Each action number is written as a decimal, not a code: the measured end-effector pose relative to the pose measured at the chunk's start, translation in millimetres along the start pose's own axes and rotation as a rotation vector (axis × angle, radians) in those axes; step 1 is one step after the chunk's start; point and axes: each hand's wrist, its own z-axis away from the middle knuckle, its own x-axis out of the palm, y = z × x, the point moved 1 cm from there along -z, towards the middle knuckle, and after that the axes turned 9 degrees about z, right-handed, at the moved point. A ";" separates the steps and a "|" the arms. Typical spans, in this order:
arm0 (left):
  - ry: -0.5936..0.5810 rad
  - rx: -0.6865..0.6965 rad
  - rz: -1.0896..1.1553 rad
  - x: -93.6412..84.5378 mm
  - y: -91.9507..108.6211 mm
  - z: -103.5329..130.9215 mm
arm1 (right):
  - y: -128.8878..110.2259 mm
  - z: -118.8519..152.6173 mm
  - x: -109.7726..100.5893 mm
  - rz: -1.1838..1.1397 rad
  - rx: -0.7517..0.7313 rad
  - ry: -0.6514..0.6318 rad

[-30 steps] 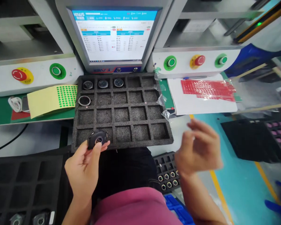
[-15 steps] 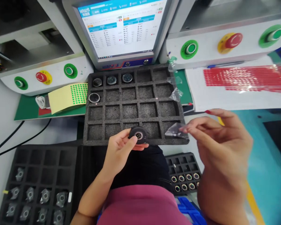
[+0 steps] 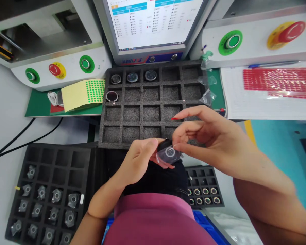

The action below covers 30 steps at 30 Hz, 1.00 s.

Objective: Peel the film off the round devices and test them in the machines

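In my left hand (image 3: 139, 158) is a round black smartwatch body (image 3: 163, 145), its ringed back facing up, held just past the near edge of the foam tray (image 3: 153, 127). A clear plastic film (image 3: 165, 158) lies over that back and hangs past its lower edge. My right hand (image 3: 209, 137) pinches the film's right side with thumb and fingers, the index finger raised. Along the tray's back row sit three round watch bodies (image 3: 132, 77); another one with a silver rim (image 3: 112, 96) rests in the second row at left.
At lower left, a black tray (image 3: 49, 154) holds several film-wrapped watch parts. A smaller tray (image 3: 206, 182) below right holds ringed parts. Film scraps (image 3: 207, 97) cling to the foam tray's right edge. Behind stand a monitor (image 3: 153, 23) and button panels (image 3: 63, 69). Red sticker sheets (image 3: 277, 80) lie right.
My right hand has brought the film leftward from over the tray's corner onto the watch body. My left hand has shifted slightly right, and the view has tilted down.
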 end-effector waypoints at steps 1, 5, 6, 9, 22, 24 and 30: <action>-0.013 0.002 -0.024 1.2 2.0 0.7 | -1.4 -0.4 -0.1 0.019 -0.007 -0.002; -0.025 -0.043 -0.062 6.5 8.5 1.9 | -5.0 -1.0 -0.2 0.120 -0.015 -0.025; -0.011 -0.059 -0.062 7.1 8.9 2.0 | -5.2 -1.1 -0.1 0.144 -0.016 -0.028; 0.025 -0.077 -0.070 6.2 6.9 2.1 | -4.0 -0.6 0.0 0.201 -0.070 -0.022; 0.089 0.009 -0.476 11.2 34.7 -3.6 | 45.2 6.4 -12.7 0.095 -0.079 0.588; 0.174 0.175 -0.770 12.6 52.3 -22.8 | 54.9 12.8 -19.8 0.016 -0.101 0.764; 0.400 0.455 -1.892 28.4 89.9 -143.3 | 63.0 34.1 -20.5 -0.032 -0.085 0.781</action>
